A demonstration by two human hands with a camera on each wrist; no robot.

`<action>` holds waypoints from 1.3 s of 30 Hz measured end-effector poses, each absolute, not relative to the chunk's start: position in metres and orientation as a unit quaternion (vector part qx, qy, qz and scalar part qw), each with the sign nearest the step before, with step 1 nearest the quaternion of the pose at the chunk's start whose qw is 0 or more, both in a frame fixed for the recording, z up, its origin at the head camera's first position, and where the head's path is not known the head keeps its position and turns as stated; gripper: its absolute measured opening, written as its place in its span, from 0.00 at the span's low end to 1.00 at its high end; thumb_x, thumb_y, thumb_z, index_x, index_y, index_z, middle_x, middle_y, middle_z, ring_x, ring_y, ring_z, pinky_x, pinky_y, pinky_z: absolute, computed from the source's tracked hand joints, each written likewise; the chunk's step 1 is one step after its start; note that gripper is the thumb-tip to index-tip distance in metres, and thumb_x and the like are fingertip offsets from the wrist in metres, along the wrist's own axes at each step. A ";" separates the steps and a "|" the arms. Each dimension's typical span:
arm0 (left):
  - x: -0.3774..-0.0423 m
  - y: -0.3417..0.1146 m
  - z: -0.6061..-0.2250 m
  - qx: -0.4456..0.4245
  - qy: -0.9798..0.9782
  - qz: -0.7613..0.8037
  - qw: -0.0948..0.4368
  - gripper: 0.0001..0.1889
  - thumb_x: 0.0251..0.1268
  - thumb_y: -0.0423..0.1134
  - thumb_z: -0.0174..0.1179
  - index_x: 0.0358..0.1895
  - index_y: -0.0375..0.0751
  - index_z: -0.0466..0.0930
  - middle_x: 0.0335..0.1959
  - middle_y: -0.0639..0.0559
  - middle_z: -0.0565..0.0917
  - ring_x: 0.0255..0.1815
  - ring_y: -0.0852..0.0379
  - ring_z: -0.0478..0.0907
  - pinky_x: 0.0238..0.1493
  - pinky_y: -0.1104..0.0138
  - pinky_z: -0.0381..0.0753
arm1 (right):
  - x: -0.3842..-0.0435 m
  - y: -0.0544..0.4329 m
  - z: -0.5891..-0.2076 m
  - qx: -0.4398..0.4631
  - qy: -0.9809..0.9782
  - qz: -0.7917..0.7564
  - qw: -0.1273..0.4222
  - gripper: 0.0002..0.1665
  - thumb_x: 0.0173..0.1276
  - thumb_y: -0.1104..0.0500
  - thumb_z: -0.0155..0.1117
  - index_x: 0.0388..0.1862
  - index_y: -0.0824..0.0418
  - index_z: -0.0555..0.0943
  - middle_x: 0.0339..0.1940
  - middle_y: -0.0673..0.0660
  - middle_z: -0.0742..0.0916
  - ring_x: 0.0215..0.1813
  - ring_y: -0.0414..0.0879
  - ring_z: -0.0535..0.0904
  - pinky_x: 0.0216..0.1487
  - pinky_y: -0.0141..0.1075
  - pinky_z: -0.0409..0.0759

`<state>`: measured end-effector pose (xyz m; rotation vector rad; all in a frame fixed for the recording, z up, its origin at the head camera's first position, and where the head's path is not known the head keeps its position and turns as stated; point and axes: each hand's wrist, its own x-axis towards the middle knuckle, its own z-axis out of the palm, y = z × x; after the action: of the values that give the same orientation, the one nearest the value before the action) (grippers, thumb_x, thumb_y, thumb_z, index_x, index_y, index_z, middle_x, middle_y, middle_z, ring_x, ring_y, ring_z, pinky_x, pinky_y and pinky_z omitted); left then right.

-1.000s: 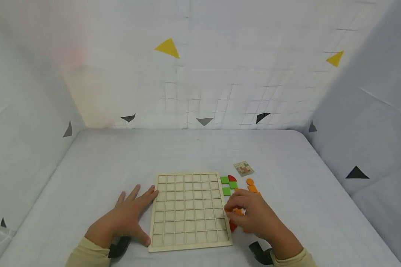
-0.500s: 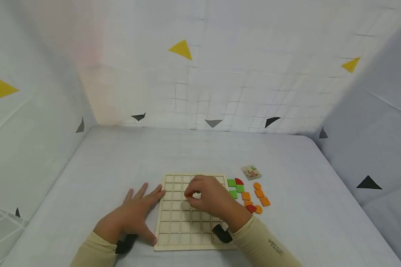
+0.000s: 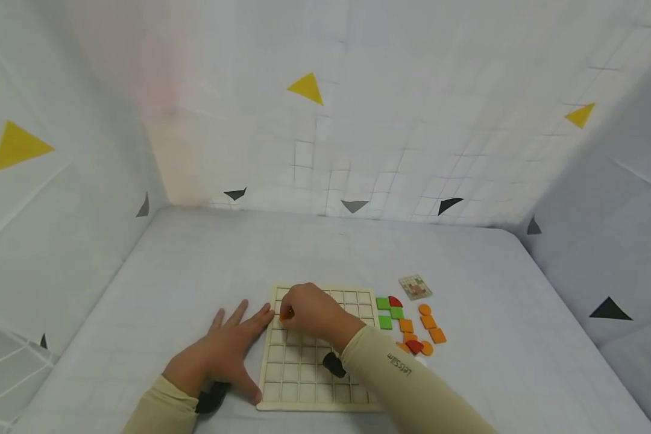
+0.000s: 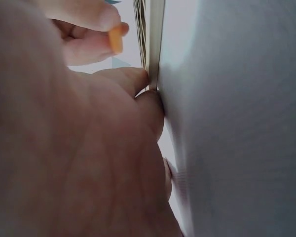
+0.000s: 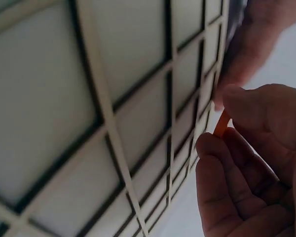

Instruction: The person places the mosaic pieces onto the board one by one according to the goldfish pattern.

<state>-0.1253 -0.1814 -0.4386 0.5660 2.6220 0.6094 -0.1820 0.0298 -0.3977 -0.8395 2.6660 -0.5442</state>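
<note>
Small flat orange piece (image 5: 222,124) sits pinched between thumb and fingers in the right hand (image 3: 311,310), above the left part of the square, pale wooden grid board (image 3: 304,407) and apart from its surface; this fingertip grip probably helps with fine placing. The left hand (image 3: 219,358), fingers spread, touches the board's left edge, likely to steady it. The right tan sleeve (image 3: 407,371) crosses the board, hiding several cells. To the board's right, green squares (image 3: 385,322), red quarter-circles (image 3: 395,301), orange tiles (image 3: 428,322) and a small patterned card (image 3: 415,287) lie on the white-covered desk (image 3: 493,313).
</note>
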 end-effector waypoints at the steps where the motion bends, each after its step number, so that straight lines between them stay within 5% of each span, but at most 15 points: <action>1: -0.125 -0.181 -0.438 0.203 0.934 0.220 0.194 0.77 0.14 0.70 0.83 0.82 0.56 0.53 0.84 0.62 0.50 0.85 0.37 0.33 0.77 0.32 0.29 | -0.183 0.027 -0.399 -0.292 0.928 -0.176 0.151 0.04 0.67 0.59 0.70 0.36 0.53 0.91 0.35 0.42 0.88 0.39 0.34 0.81 0.43 0.28 0.82; 10: -0.126 -0.182 -0.438 0.200 0.933 0.225 0.195 0.78 0.13 0.70 0.83 0.83 0.59 0.50 0.84 0.63 0.50 0.85 0.38 0.33 0.77 0.32 0.29 | -0.188 0.011 -0.406 -0.335 0.929 -0.081 0.135 0.07 0.69 0.56 0.69 0.31 0.51 0.91 0.31 0.41 0.89 0.36 0.34 0.83 0.41 0.27 0.82; 17: -0.128 -0.180 -0.436 0.195 0.936 0.218 0.196 0.79 0.12 0.71 0.83 0.82 0.60 0.51 0.84 0.62 0.50 0.85 0.37 0.34 0.77 0.31 0.29 | -0.186 0.010 -0.403 -0.344 0.928 -0.047 0.133 0.20 0.72 0.55 0.65 0.17 0.51 0.82 0.20 0.43 0.79 0.25 0.37 0.69 0.30 0.28 0.73; 22: -0.128 -0.179 -0.436 0.198 0.935 0.217 0.197 0.79 0.12 0.71 0.83 0.83 0.59 0.51 0.85 0.61 0.49 0.85 0.35 0.33 0.76 0.30 0.30 | -0.182 0.017 -0.402 -0.317 0.929 -0.094 0.169 0.06 0.65 0.54 0.72 0.38 0.52 0.91 0.37 0.44 0.85 0.39 0.36 0.78 0.45 0.30 0.80; 28: -0.126 -0.177 -0.442 0.191 0.939 0.203 0.201 0.79 0.10 0.73 0.82 0.82 0.57 0.53 0.84 0.61 0.50 0.85 0.36 0.33 0.76 0.30 0.30 | -0.164 0.047 -0.397 -0.236 0.907 -0.291 0.191 0.29 0.62 0.49 0.75 0.63 0.49 0.83 0.61 0.47 0.84 0.50 0.38 0.83 0.51 0.35 0.83; 39: -0.128 -0.178 -0.443 0.180 0.942 0.196 0.205 0.80 0.09 0.74 0.81 0.82 0.59 0.53 0.85 0.60 0.48 0.85 0.36 0.32 0.76 0.30 0.28 | -0.115 0.124 -0.389 -0.109 0.821 -0.542 0.140 0.33 0.63 0.52 0.76 0.67 0.49 0.77 0.67 0.57 0.80 0.49 0.47 0.83 0.47 0.40 0.84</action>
<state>-0.1277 -0.1777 -0.4428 0.5032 2.6268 0.5453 -0.1150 0.1243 -0.3893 -0.3138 2.3734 -1.5675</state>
